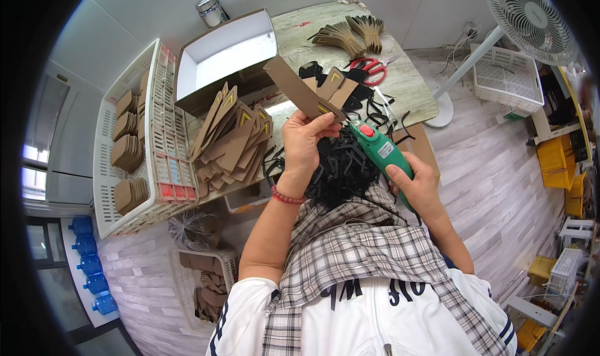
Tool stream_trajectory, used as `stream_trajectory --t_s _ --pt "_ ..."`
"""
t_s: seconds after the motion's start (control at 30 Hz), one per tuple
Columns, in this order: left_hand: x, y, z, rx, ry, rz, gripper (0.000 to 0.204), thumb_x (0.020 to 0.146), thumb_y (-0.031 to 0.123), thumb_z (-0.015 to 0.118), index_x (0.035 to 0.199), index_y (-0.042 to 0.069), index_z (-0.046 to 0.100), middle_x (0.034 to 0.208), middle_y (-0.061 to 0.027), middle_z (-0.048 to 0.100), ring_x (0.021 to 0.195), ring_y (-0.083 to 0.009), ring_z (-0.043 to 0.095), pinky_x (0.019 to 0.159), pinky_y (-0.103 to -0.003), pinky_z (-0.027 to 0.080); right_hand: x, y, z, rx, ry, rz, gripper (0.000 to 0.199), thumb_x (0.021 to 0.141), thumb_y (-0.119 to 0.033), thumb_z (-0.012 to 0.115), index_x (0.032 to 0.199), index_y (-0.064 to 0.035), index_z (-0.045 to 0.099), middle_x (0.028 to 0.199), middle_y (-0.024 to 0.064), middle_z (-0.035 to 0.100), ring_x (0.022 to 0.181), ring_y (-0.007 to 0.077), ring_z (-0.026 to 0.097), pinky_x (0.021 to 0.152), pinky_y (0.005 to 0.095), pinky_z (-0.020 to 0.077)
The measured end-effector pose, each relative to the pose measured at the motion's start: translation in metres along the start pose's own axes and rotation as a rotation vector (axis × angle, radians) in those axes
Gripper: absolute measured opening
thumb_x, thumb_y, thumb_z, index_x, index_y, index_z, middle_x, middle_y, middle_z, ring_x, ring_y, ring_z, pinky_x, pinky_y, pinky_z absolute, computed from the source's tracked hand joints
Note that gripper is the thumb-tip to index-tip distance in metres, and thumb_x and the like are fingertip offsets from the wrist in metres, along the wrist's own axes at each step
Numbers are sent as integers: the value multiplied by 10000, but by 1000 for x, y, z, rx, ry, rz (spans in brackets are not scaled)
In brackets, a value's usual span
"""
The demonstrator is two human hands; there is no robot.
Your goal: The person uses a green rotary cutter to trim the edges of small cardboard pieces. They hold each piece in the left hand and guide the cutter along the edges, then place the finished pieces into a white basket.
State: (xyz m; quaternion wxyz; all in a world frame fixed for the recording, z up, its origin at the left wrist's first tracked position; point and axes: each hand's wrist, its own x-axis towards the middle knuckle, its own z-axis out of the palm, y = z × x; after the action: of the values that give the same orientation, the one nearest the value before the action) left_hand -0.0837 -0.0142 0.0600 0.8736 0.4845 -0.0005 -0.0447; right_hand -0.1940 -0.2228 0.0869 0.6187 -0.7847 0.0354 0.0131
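Note:
My left hand (301,142), with a red bead bracelet at the wrist, pinches a flat brown strap-like piece (297,88) near its end with the yellow mark. My right hand (417,186) is wrapped round a green handheld electric cutter (382,146) with a red button. The cutter's tip is at the edge of the brown piece; whether it touches cannot be made out. Under both hands lies a heap of black trimmed scraps (340,171), partly on my checked apron (369,250). More brown pieces (234,140) with yellow marks are piled to the left.
Red-handled scissors (374,75) lie beyond the scraps on the worn table (415,103). Fanned brown stacks (340,37) sit at the back. An open box (228,93) and a white crate (172,143) of brown pieces stand left. A fan (497,37) stands at the right.

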Motion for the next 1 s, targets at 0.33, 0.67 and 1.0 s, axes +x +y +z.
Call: stream_trajectory --t_s 0.33,0.67,1.0 --pt "-4 10 -4 103 -51 -57 121 802 -16 661 922 -24 653 791 -109 685 608 -164 655 555 -274 549 5 8 -3 -40 -40 -75 302 852 -262 684 989 0 621 652 14 565 578 64 519 521 239 419" --pt "-6 6 -8 76 -9 17 97 856 22 623 931 -35 647 835 -121 689 661 -181 660 599 -297 544 6 -3 -10 -51 -41 27 318 846 -265 690 995 6 620 662 14 567 582 75 519 530 247 426" --pt "-6 0 -3 109 20 92 95 863 33 623 925 -34 650 830 -117 690 655 -171 658 581 -277 532 1 4 -2 -132 -40 -44 339 839 -289 697 1011 -6 625 698 50 607 624 111 550 570 277 444"
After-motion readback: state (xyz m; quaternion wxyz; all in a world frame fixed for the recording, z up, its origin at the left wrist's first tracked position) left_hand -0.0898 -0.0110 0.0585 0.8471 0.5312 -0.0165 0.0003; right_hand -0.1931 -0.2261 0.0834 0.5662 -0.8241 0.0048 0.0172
